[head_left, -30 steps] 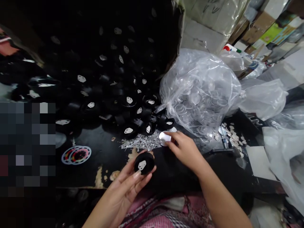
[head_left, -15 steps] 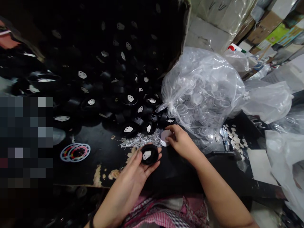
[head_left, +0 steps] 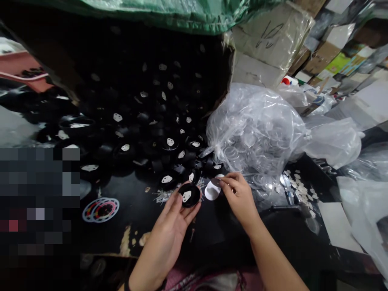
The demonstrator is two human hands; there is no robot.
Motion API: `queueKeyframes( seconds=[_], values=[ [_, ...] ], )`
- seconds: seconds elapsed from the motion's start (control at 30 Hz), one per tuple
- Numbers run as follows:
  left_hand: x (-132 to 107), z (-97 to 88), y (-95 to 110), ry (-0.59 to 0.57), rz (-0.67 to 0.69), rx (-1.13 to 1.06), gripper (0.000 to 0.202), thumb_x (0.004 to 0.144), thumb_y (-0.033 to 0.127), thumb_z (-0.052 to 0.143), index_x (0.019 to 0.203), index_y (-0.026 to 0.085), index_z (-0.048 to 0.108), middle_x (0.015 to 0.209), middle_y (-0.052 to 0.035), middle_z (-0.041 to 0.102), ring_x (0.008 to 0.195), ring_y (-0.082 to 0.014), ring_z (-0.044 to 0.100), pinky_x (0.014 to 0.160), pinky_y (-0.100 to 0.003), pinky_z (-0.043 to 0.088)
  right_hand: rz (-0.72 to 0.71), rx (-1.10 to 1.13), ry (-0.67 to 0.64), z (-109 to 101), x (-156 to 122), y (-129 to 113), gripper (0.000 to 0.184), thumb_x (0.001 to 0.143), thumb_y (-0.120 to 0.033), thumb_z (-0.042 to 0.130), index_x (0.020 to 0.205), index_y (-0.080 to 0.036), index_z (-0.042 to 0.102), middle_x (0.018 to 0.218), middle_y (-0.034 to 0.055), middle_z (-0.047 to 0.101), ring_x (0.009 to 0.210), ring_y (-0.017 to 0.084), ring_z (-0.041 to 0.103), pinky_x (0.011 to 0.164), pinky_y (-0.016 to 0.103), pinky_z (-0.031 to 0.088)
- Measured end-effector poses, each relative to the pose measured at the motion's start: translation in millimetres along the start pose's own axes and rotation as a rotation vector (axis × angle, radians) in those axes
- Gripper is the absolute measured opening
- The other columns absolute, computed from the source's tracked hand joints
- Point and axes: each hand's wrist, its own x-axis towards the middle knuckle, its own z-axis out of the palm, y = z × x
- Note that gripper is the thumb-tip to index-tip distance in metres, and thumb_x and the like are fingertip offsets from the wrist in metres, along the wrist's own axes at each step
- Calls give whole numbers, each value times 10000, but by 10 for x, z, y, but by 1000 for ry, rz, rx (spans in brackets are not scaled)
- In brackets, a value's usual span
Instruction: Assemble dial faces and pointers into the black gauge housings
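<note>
My left hand (head_left: 169,226) is closed around a black round case (head_left: 195,196), thumb on its rim. A small white plate with holes (head_left: 186,197) lies inside the case, which faces up toward me. My right hand (head_left: 241,198) pinches a thin round disc (head_left: 215,182) between thumb and fingertips, tilted and raised at one edge. Just beneath it, white round discs (head_left: 211,192) lie on the black table (head_left: 218,230). Thin silvery pins or strips (head_left: 163,195) are heaped behind my left hand, partly hidden by it.
Many similar black cases (head_left: 166,180) spill from a large dark carton (head_left: 228,68) at the back. A clear bag of transparent rings (head_left: 257,129) stands to the right. Two printed dials (head_left: 101,210) lie left. Small white plates (head_left: 298,188) and a dark-handled tool (head_left: 285,208) are at right.
My right hand has lifted a thin disc from the white discs, where its fingers were before. My left hand still holds the black case. The view has tilted upward.
</note>
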Motion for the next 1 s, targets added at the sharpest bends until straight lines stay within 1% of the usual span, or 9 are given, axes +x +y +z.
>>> queueKeyframes(
  seconds=[0.07,0.13,0.23,0.3,0.4,0.47,0.57,0.73,1.0],
  values=[
    [-47,0,-17,6,4,-24,392,905,428,656,1241,229,622,1336,-94,658,1226,-273,616,1062,-428,493,-76,-38,-48,74,-123,-114,265,945,-262,533,1061,-222,768,980,83,666,915,201,631,852,331,492],
    [-89,-11,-27,45,-18,-34,375,914,432,642,1234,236,631,1327,-84,665,1208,-258,630,1040,-398,512,-107,-23,-164,162,-228,-216,283,931,-260,573,1163,-215,730,929,73,672,870,199,631,842,339,498],
    [-149,-61,-14,77,-80,-39,374,930,446,614,1245,245,641,1324,-77,670,1197,-254,637,1013,-377,533,-30,158,-302,248,-310,-287,476,854,-271,698,1319,-208,619,953,47,683,837,179,633,820,320,519],
    [-188,-111,2,44,-90,-55,376,941,440,598,1263,249,638,1344,-77,659,1230,-257,616,1031,-385,522,4,232,-322,247,-321,-294,366,853,-242,692,1217,-209,666,921,25,688,823,162,632,799,295,512],
    [-244,-181,5,11,-55,-14,349,922,428,633,1220,251,669,1333,-68,667,1234,-258,613,1061,-398,500,-16,199,-245,199,-317,-320,73,871,-230,662,898,-206,726,833,16,652,780,149,598,726,271,479],
    [-283,-202,-10,14,-40,42,334,892,425,675,1174,247,700,1293,-66,691,1211,-267,630,1059,-406,503,-34,228,-205,184,-323,-369,78,864,-246,676,805,-208,709,825,14,627,786,147,583,717,266,472],
    [-336,-183,-40,24,-32,76,332,865,412,710,1162,264,720,1304,-57,687,1267,-277,591,1060,-400,506,-20,280,-178,222,-345,-446,65,876,-238,659,821,-208,679,834,5,630,797,140,588,738,263,479],
    [-353,-170,-62,65,-46,158,359,770,441,799,1107,324,759,1312,-6,688,1344,-282,518,1125,-394,433,149,305,-223,270,-356,-473,97,859,-268,670,833,-206,599,771,-20,623,696,120,582,654,249,471],
    [-348,-359,-76,-18,-77,251,387,818,449,751,1178,309,734,1392,-32,632,1317,-318,542,1078,-441,481,243,313,-353,216,-331,-453,148,846,-284,656,792,-206,542,699,-33,600,596,110,565,567,245,447]
  ],
)
